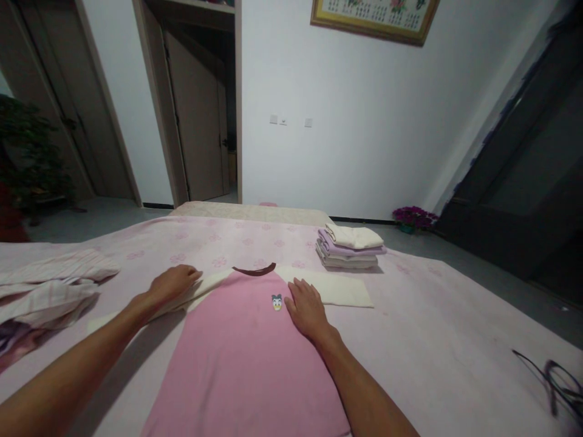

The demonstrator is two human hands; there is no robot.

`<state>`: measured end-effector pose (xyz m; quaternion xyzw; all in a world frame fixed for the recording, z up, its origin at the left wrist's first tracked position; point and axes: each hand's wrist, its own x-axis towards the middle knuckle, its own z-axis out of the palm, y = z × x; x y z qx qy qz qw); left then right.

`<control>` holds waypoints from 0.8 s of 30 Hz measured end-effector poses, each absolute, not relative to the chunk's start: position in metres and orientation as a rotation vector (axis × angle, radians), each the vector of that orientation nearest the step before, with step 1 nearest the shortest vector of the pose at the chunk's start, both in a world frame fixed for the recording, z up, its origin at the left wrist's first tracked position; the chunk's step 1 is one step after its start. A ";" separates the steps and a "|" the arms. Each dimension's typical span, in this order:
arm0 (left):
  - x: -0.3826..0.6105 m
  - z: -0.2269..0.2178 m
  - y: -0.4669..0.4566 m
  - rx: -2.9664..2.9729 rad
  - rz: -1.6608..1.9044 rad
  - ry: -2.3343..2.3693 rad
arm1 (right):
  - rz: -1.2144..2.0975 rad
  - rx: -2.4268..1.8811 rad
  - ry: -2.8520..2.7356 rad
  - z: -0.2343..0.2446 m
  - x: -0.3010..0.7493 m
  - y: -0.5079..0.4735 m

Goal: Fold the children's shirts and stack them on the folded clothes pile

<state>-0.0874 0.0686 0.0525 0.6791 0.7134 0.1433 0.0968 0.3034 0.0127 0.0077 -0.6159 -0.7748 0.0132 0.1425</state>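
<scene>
The left grip [173, 285] and right grip [306, 309] are resting open and flat, clamping nothing, on the pink T-shirt [241, 358], whose long axis is running near to far. A cream cloth [337, 288] is lying under its shoulders, and folded clothes [350, 247] are sitting farther right on the bed sheet [423, 315].

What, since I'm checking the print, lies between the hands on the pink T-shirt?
In the head view, a duck-face badge on the pink T-shirt, nearer the right hand than the left hand.
</scene>
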 end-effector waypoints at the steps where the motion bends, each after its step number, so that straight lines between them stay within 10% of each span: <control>1: -0.074 0.050 0.076 2.001 0.371 2.112 | 0.037 -1.778 -2.236 0.008 0.304 0.011; 24: -0.033 0.027 0.100 2.279 0.606 2.048 | -0.060 -1.953 -2.026 0.025 0.280 0.123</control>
